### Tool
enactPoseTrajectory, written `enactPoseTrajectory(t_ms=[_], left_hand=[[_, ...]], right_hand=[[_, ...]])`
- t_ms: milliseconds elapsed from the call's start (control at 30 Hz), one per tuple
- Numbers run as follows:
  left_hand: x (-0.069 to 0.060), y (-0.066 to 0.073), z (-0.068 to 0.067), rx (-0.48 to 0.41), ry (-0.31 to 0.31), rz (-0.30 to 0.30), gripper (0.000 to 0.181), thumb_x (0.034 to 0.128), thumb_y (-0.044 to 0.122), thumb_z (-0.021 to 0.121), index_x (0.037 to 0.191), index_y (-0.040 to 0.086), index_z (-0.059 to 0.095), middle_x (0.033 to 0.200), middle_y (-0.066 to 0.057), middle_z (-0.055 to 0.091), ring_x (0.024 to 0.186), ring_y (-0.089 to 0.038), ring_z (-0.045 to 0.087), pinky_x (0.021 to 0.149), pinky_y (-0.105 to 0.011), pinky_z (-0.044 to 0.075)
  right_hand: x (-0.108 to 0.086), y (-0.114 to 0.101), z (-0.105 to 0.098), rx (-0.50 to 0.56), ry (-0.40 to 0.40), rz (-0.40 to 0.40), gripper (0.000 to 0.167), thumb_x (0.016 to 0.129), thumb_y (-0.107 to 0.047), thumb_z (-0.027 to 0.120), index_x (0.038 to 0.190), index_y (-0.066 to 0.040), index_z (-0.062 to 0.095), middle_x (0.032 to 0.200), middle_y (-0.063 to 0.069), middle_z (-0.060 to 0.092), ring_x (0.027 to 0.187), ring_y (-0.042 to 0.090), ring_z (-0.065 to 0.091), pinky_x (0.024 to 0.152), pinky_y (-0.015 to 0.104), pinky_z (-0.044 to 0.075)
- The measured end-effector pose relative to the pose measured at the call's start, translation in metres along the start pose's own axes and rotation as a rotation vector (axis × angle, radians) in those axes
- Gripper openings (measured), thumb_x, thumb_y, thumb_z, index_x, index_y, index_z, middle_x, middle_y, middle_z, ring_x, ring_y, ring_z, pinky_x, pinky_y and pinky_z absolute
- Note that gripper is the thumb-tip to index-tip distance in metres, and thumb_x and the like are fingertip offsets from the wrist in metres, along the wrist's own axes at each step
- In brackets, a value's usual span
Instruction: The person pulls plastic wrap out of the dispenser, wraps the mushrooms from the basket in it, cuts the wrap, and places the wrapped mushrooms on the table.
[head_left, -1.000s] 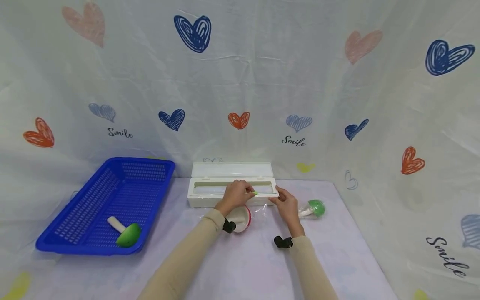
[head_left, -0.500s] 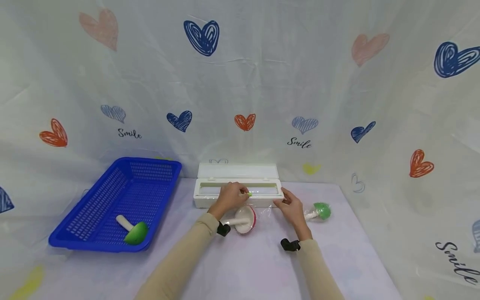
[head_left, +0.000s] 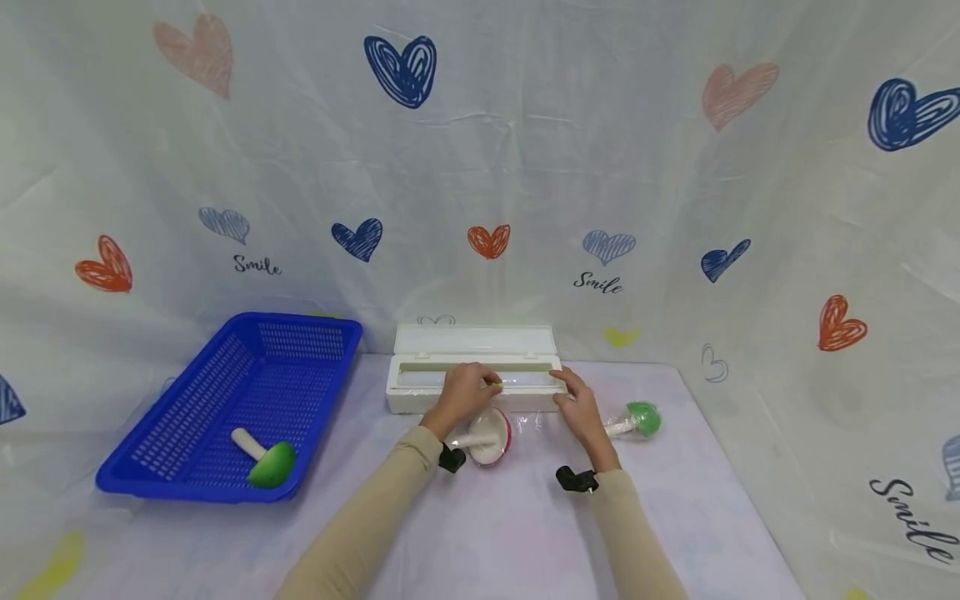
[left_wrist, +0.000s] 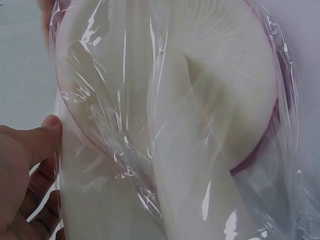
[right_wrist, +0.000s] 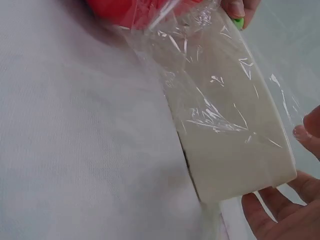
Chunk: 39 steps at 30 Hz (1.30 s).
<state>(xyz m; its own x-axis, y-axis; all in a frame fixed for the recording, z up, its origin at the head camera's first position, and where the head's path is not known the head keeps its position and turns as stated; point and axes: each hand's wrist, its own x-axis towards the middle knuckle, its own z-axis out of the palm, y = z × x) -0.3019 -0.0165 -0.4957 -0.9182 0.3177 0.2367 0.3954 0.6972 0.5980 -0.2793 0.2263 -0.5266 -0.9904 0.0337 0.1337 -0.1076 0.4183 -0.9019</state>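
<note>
Between the left hand and the right hand, just on the wearer's side of their fingertips, lies the red mushroom, closer to the left. Its pale underside faces the wearer, and its stem runs toward the left wrist. Clear film covers the mushroom and stretches over the front of the white box, which extends from left of the left hand to the right fingertips. The left thumb and finger pinch a small green piece at the box's front edge. Fingertips of the right hand touch the box's right end, another finger being raised beside the film; whether they grip the box cannot be told. Behind both hands stands the raised lid.

Just to the right of the right hand is a green mushroom in clear wrapping, its stem directed toward that hand. Well apart from the left hand, on its left, sits a blue basket containing a second green mushroom. A pale cloth lies beneath the hands, and beyond them hangs a white curtain printed with hearts.
</note>
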Motion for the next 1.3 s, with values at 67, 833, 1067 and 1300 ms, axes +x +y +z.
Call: enactPoseTrajectory(t_ms=[67, 833, 1067, 1300], left_hand=[[0.000, 0.000, 0.000, 0.005, 0.002, -0.002, 0.010, 0.0936, 0.022, 0.077, 0.100, 0.015, 0.081, 0.095, 0.001, 0.077, 0.102, -0.023, 0.068, 0.096, -0.049, 0.042], [-0.004, 0.003, -0.009, 0.157, 0.022, -0.041, 0.006, 0.0898, 0.026, 0.081, 0.088, 0.020, 0.081, 0.089, 0.004, 0.071, 0.088, -0.019, 0.056, 0.087, -0.044, 0.043], [-0.003, 0.004, -0.009, 0.289, 0.024, -0.039, 0.007, 0.0905, 0.029, 0.080, 0.088, 0.022, 0.080, 0.094, 0.005, 0.073, 0.090, -0.019, 0.059, 0.088, -0.044, 0.044], [-0.011, -0.005, -0.017, 0.320, 0.069, -0.037, 0.009, 0.0894, 0.029, 0.082, 0.087, 0.020, 0.080, 0.090, 0.004, 0.073, 0.087, -0.020, 0.060, 0.085, -0.044, 0.045]], right_hand=[[-0.001, 0.001, -0.002, 0.022, 0.039, 0.019, 0.050, 0.091, 0.004, 0.052, 0.139, 0.000, 0.060, 0.157, 0.023, 0.045, 0.142, 0.045, 0.047, 0.111, 0.057, 0.043], [0.003, 0.014, 0.005, -0.073, 0.082, -0.069, 0.025, 0.091, -0.013, 0.079, 0.114, -0.004, 0.076, 0.157, 0.015, 0.049, 0.143, 0.035, 0.048, 0.103, 0.052, 0.052], [0.003, 0.012, 0.003, -0.119, 0.084, -0.067, 0.025, 0.090, -0.012, 0.080, 0.113, -0.005, 0.077, 0.155, 0.017, 0.050, 0.133, 0.037, 0.057, 0.102, 0.050, 0.053], [0.003, 0.014, 0.005, -0.126, 0.101, -0.095, 0.024, 0.089, -0.010, 0.080, 0.112, -0.004, 0.077, 0.153, 0.019, 0.051, 0.129, 0.039, 0.060, 0.099, 0.048, 0.055]])
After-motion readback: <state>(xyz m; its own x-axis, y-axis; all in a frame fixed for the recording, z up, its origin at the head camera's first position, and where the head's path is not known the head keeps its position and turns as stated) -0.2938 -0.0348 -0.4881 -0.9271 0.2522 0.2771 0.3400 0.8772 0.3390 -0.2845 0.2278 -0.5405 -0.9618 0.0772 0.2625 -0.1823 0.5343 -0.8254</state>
